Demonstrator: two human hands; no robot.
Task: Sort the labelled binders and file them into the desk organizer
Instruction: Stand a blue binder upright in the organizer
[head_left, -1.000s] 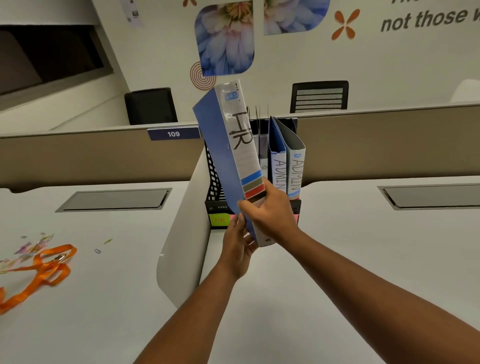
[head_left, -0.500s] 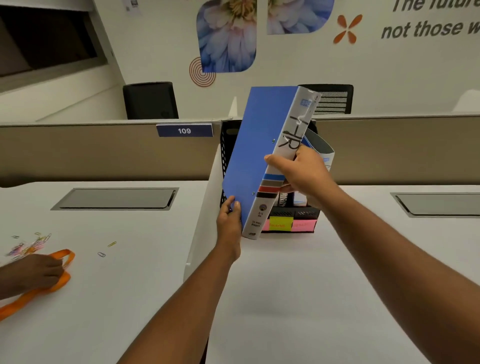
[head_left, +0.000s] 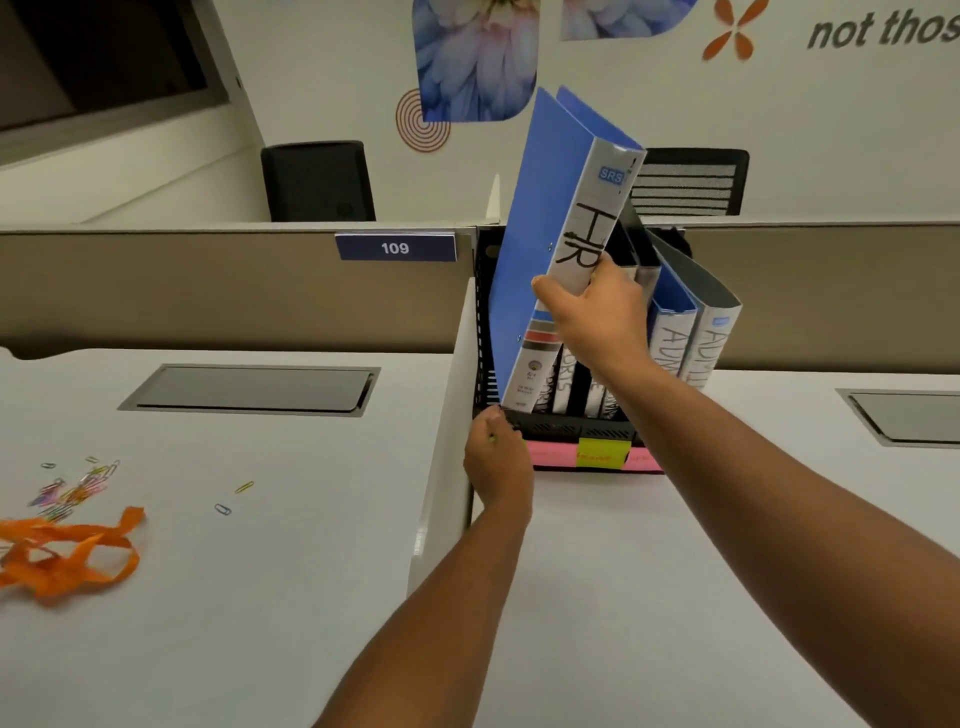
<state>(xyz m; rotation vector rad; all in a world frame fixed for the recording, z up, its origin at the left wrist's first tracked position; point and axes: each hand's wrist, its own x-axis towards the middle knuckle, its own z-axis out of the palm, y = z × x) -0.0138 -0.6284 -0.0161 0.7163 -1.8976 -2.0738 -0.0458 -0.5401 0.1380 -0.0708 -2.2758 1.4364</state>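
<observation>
The right hand (head_left: 597, 317) grips the HR binder (head_left: 550, 249) by its stiff spine, tilted, its foot entering the desk organizer (head_left: 566, 428) at the leftmost slot. It looks light, rigid and slick-covered. The left hand (head_left: 498, 462) grips the organizer's front corner on the table (head_left: 623, 597).

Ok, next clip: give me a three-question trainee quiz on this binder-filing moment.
1. True or false: the HR binder stands fully upright in the desk organizer.
2. Which hand grips the HR binder's spine? A) left hand B) right hand
3. Fill in: the two blue binders at the organizer's right end are labelled ____.

Key:
1. False; it is tilted, lower end going into the leftmost slot.
2. B; the left hand is at the organizer's front left corner, by the binder's bottom corner.
3. ADMIN.
</observation>
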